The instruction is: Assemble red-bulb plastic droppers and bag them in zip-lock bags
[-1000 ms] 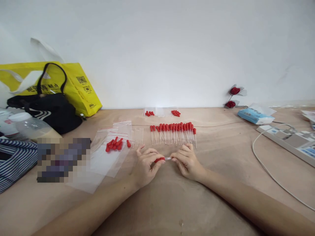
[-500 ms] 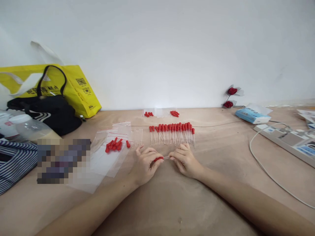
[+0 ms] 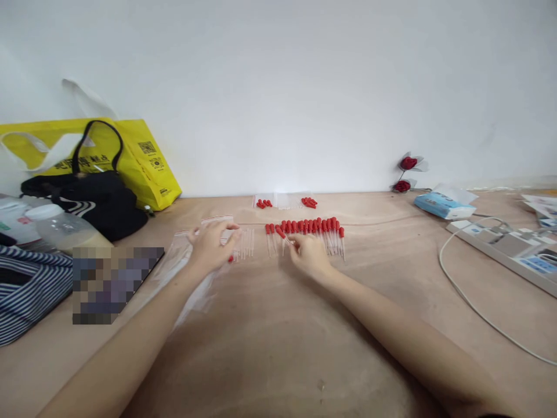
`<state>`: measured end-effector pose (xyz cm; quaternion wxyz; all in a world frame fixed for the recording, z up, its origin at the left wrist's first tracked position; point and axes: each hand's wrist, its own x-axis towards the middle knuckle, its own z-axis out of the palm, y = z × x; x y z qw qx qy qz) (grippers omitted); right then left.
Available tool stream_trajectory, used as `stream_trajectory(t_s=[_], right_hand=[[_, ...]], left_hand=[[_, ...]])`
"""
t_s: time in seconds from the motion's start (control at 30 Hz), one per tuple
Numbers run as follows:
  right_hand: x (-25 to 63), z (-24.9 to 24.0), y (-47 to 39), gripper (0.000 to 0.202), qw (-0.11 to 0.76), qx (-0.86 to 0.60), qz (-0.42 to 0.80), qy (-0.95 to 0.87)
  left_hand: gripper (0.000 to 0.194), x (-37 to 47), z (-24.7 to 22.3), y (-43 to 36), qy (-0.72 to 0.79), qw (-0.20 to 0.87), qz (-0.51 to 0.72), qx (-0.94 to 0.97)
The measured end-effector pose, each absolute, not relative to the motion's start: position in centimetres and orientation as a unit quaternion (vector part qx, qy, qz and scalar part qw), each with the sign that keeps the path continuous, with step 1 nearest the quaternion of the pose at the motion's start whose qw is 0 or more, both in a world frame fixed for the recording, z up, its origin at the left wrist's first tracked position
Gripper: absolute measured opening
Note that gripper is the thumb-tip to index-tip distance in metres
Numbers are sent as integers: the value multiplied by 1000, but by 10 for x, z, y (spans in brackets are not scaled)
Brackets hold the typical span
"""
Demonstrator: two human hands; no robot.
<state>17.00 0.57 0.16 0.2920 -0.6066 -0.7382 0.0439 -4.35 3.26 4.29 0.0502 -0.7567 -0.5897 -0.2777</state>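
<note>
My right hand (image 3: 310,253) pinches the clear tube of a dropper (image 3: 280,232), whose red rubber bulb points up and left. It is at the near side of a row of red-bulbed droppers (image 3: 319,224), covering some of their tubes. Over the clear zip bags (image 3: 195,302) at the left is my left hand (image 3: 212,247), its fingers apart and nothing visible in them. One loose red bulb (image 3: 230,259) shows just below its fingertips; the hand hides the others there. Several bare clear tubes (image 3: 247,242) lie just right of the left hand.
Two small groups of red bulbs (image 3: 309,202) lie on a clear bag by the wall. At the left are a yellow bag (image 3: 148,174), a black bag (image 3: 108,203), a bottle (image 3: 65,229) and a blurred-out flat object (image 3: 117,284). A tissue pack (image 3: 444,203), power strip (image 3: 522,249) and cable are at the right.
My hands have parted from the dropper both held in front of the row. The right carried it forward to the row; the left let go and moved left over the bags and bulbs.
</note>
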Motion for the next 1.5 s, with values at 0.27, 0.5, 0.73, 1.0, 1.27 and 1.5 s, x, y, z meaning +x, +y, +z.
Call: stream_trajectory(t_s=[0.27, 0.5, 0.73, 1.0, 1.27, 1.5], right_hand=[[119, 12, 51, 22, 207, -753, 87, -618], [112, 2, 58, 22, 192, -731, 54, -652], [108, 4, 56, 24, 207, -701, 3, -682], [68, 12, 62, 26, 138, -711, 95, -683], [59, 16, 69, 26, 103, -716, 124, -679], [102, 25, 44, 26, 183, -686, 53, -702]], left_hand=[[21, -96, 58, 56, -707, -10, -53, -705], [16, -88, 51, 51, -551, -25, -44, -833], [12, -84, 41, 52, -487, -46, -10, -872], [12, -88, 45, 53, -459, -27, -30, -887], [17, -85, 67, 38, -442, -68, -22, -894], [18, -55, 56, 26, -389, -67, -53, -917]])
